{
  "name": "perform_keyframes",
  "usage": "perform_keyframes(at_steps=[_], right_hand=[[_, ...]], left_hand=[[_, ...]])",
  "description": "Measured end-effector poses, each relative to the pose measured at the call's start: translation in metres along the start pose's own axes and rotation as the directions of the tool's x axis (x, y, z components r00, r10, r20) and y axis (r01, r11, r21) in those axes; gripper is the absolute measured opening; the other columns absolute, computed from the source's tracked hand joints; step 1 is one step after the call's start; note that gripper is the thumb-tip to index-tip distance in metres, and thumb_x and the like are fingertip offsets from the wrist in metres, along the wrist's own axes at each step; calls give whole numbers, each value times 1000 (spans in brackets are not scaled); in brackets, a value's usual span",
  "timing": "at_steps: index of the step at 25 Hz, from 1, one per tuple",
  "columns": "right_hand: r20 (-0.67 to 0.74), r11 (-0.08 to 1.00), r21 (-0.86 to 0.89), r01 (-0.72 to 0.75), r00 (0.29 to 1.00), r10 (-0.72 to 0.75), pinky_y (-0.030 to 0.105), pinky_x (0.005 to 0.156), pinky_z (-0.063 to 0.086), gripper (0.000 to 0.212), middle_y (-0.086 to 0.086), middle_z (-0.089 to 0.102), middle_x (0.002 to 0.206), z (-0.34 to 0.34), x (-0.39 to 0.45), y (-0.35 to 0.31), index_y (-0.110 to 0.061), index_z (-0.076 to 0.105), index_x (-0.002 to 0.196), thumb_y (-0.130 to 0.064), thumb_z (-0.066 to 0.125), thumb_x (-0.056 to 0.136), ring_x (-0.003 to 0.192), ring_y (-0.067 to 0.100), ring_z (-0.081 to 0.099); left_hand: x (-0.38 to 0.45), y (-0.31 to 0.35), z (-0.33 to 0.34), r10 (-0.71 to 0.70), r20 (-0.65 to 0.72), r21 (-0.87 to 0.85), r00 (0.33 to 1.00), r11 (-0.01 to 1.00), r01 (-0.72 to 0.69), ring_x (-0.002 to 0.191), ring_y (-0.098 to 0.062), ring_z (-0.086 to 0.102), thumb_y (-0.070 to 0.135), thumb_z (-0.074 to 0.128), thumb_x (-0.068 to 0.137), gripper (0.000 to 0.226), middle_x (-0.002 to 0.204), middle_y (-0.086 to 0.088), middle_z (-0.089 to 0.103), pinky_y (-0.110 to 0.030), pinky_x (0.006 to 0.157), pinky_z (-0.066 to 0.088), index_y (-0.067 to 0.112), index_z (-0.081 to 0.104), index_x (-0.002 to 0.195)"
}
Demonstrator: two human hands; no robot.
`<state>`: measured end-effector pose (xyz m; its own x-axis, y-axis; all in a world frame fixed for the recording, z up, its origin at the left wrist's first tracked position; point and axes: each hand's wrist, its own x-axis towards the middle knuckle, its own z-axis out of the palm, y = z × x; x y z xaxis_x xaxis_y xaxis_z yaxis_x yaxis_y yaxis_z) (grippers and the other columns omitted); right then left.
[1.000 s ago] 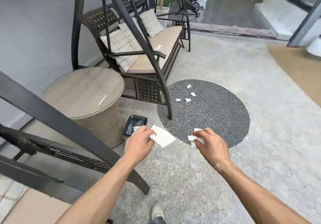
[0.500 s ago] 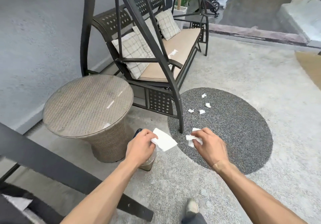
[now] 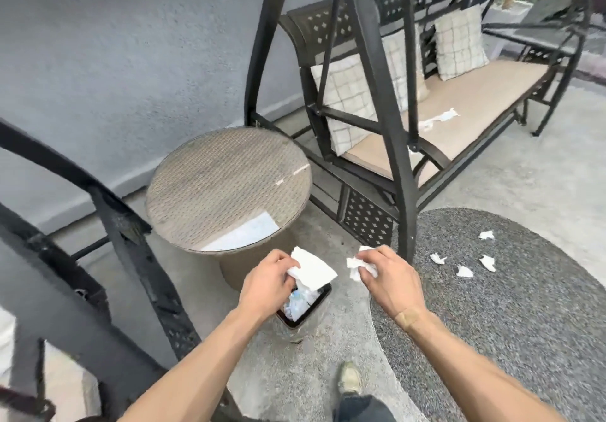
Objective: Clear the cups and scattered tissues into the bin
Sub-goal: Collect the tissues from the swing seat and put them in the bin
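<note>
My left hand (image 3: 267, 285) grips a flat white tissue (image 3: 313, 269) directly above the small dark-rimmed bin (image 3: 314, 312), which holds crumpled white and clear waste. To the right of the bin, my right hand (image 3: 385, 277) is closed on a crumpled tissue (image 3: 355, 262). Several torn tissue scraps (image 3: 464, 271) lie on the round dark mat (image 3: 524, 307) to the right. Another tissue (image 3: 437, 120) rests on the swing bench's tan seat cushion. No cup is visible apart from what sits inside the bin.
A round wicker side table (image 3: 226, 189) with a glass top stands just behind the bin. The dark metal swing bench (image 3: 403, 146) with checked pillows fills the back right; its frame leg stands beside my right hand. Another dark frame (image 3: 124, 257) crosses the left. My shoe (image 3: 349, 379) is below.
I have stepped closer to the bin and the view has swung left. Both hands, still holding their tissues, have come over and beside the bin's opening.
</note>
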<state>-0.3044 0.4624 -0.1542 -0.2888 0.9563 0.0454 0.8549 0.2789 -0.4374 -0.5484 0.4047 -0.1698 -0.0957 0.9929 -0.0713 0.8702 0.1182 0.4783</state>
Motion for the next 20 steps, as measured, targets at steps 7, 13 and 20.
perform_keyframes(at_steps=[7,13,20], right_hand=[[203,986,37,165,964,-169,22,64,40,22,-17,60,107,41,73,-9,-36,64,107,-32,63,86,83,8,62],[330,986,43,164,929,-169,29,71,51,22,-13,61,110,144,117,5,-36,63,109,-31,61,87,86,12,64],[416,997,-5,77,907,-68,36,84,52,28,-4,58,118,333,145,68,-32,59,118,-27,57,90,97,19,63]], left_hand=[[23,-24,21,-231,-4,30,973,973,231,104,-13,58,20,53,89,32,123,10,51,-33,80,51,29,64,118],[51,-86,91,-358,68,86,931,932,352,104,-22,60,19,50,92,31,124,4,51,-38,78,53,25,63,120],[100,-185,252,-503,209,143,838,864,483,104,-31,61,17,46,94,34,127,-6,49,-42,85,51,19,60,125]])
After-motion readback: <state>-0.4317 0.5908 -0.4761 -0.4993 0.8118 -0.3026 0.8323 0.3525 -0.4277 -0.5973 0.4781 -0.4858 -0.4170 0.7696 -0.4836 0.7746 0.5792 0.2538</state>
